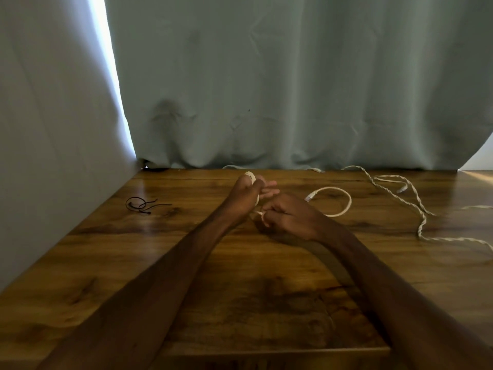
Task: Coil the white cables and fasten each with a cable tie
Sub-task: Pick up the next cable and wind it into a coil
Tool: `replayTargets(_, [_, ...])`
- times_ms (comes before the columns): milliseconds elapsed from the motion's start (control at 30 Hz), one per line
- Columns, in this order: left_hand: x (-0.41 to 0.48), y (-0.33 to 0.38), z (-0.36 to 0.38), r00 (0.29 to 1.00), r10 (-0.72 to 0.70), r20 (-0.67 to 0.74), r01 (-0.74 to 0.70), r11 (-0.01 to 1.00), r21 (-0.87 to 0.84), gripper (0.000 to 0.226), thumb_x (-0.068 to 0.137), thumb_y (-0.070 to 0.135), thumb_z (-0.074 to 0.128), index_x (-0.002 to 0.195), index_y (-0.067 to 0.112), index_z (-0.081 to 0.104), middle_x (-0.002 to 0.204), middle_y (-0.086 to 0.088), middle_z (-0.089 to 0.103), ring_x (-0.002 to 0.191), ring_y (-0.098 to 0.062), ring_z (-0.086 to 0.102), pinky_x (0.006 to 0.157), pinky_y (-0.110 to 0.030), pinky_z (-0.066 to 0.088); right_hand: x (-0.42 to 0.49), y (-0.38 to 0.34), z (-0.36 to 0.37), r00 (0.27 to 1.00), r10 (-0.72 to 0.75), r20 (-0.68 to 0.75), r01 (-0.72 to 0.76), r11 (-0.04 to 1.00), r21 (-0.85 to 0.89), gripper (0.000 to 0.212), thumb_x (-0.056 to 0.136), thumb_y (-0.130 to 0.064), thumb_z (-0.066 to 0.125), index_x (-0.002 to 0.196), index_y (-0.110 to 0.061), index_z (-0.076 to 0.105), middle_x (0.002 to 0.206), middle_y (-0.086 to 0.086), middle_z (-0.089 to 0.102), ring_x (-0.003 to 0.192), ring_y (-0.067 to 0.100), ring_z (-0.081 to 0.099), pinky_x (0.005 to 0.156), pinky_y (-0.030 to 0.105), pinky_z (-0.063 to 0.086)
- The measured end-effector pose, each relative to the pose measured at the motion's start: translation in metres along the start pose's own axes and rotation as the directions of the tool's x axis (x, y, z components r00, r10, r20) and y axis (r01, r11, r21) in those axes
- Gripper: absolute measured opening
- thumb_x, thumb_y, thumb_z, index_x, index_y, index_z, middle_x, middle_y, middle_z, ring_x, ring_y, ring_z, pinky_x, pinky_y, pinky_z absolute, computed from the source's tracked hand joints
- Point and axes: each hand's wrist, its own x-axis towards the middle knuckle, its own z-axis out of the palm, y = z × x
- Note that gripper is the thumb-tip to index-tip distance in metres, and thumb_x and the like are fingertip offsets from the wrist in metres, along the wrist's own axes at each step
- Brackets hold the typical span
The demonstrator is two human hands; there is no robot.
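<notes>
My left hand holds a small coil of white cable upright above the wooden table; only the coil's top and right edge show past my fingers. Just to its right, my right hand is closed on the same cable, pinching a short white bit near the coil's bottom. From under that hand the cable's free end curves in a loop across the table to a clear plug. Black cable ties lie at the left of the table, apart from both hands.
A second white cable, twisted and loose, sprawls over the table's right side. A grey-green curtain hangs along the back edge. A pale wall borders the table's left.
</notes>
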Motion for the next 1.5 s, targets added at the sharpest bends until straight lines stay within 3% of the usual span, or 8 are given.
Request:
replayTargets(100, [-0.004,-0.005,-0.006,0.999,0.009,0.038,-0.019,0.967,0.253,0.023,0.093,0.034,0.057,0.093,0.013,0.066,0.089,-0.009,0.074,0.085,-0.035,0.072,0.070,-0.045,0.055,-0.001,0.001,-0.005,0.987,-0.054,-0.149,0.058,0.998,0.018,0.024,0.084,-0.031,0.050,0.064,-0.027,0.064,0.062,-0.007,0.064,0.053,0.006,0.053,0.058,0.038,0.046])
replayTargets(300, [-0.011,0.005,0.002,0.970,0.029,0.242,-0.086,0.970,0.228,0.047,0.105,0.036,0.043,0.067,0.018,0.065,0.053,-0.007,0.055,0.032,-0.016,0.040,0.042,-0.023,0.029,0.000,0.020,-0.021,0.937,-0.073,-0.342,0.080,0.997,0.005,0.026,0.092,-0.031,0.053,0.073,-0.023,0.070,0.068,-0.009,0.069,0.062,0.017,0.063,0.063,0.048,0.051])
replayTargets(533, [-0.015,0.021,0.007,0.857,-0.143,0.495,0.166,0.986,-0.003,0.060,0.110,0.045,0.025,0.090,0.002,0.060,0.041,0.005,0.035,0.024,-0.005,0.024,0.028,-0.015,0.016,-0.001,0.038,-0.029,0.882,-0.049,-0.468,0.033,0.999,-0.041,0.026,0.096,-0.040,0.060,0.086,-0.021,0.074,0.069,-0.005,0.069,0.062,0.011,0.063,0.060,0.041,0.051])
replayTargets(700, [-0.026,0.037,0.007,0.806,-0.184,0.563,0.329,0.929,-0.168,0.029,0.110,0.028,0.035,0.111,0.007,0.055,0.063,0.004,0.052,0.031,-0.001,0.030,0.031,-0.013,0.009,-0.008,0.052,-0.038,0.910,-0.049,-0.413,0.048,0.999,-0.011,0.031,0.102,-0.035,0.060,0.084,-0.016,0.075,0.066,0.000,0.065,0.058,0.019,0.057,0.058,0.036,0.043])
replayTargets(833, [-0.026,0.035,0.008,0.776,-0.189,0.602,0.386,0.897,-0.216,0.042,0.108,0.029,0.040,0.072,0.015,0.056,0.044,0.011,0.036,0.028,-0.003,0.026,0.031,-0.017,0.009,-0.007,0.050,-0.023,0.947,0.025,-0.321,0.033,0.985,0.172,0.042,0.108,-0.038,0.046,0.080,-0.017,0.070,0.059,0.001,0.058,0.052,0.008,0.050,0.057,0.031,0.041])
replayTargets(967, [-0.022,0.030,0.011,0.845,-0.168,0.508,0.394,0.838,-0.379,0.032,0.106,0.024,0.038,0.076,0.018,0.046,0.047,0.011,0.038,0.028,-0.005,0.032,0.030,-0.016,0.022,-0.007,0.043,0.000,0.972,0.149,-0.183,-0.062,0.910,0.410,0.040,0.112,-0.022,0.037,0.084,-0.022,0.067,0.054,0.011,0.049,0.042,0.014,0.040,0.043,0.024,0.032])
replayTargets(1200, [-0.010,0.020,0.012,0.973,-0.121,0.198,0.202,0.863,-0.463,0.042,0.108,0.018,0.036,0.127,-0.014,0.057,0.092,-0.009,0.078,0.056,-0.007,0.064,0.042,-0.020,0.047,0.003,0.044,0.007,0.991,0.132,-0.011,-0.132,0.991,0.001,0.033,0.108,-0.017,0.044,0.088,-0.026,0.068,0.067,-0.010,0.060,0.057,-0.003,0.056,0.064,0.024,0.045])
replayTargets(1500, [0.010,0.008,-0.006,0.989,-0.078,-0.125,0.004,0.860,-0.509,0.035,0.109,0.007,0.034,0.120,-0.021,0.051,0.115,-0.039,0.065,0.103,-0.042,0.072,0.089,-0.038,0.062,0.001,0.023,0.000,0.993,0.110,0.040,-0.111,0.993,0.039,0.027,0.104,-0.018,0.053,0.094,-0.015,0.078,0.067,-0.008,0.069,0.055,0.002,0.057,0.053,0.015,0.041])
